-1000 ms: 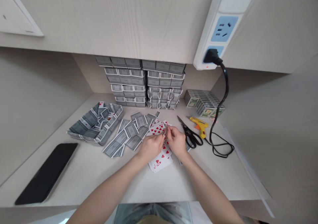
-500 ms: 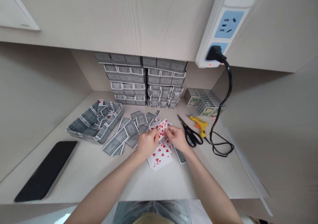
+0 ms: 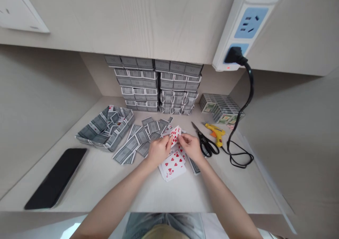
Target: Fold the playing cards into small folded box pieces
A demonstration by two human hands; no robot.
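Note:
Both of my hands meet over the middle of the desk and pinch a red-suited playing card [image 3: 175,134], which is raised and tilted. My left hand [image 3: 158,150] grips its left edge. My right hand [image 3: 191,146] grips its right edge. Under my hands lies a small pile of face-up red cards [image 3: 173,165]. To the left, several grey-backed folded cards [image 3: 137,140] lie spread on the desk.
An open tray of folded cards [image 3: 106,127] sits at the left, a black phone [image 3: 57,177] nearer me. Stacked card boxes [image 3: 155,85] line the back. Black scissors [image 3: 204,143], a yellow glue gun [image 3: 216,132], its black cable [image 3: 239,157] and card decks [image 3: 221,108] lie right.
The red card has been lifted off the pile and stands tilted between both hands. The view has shifted slightly.

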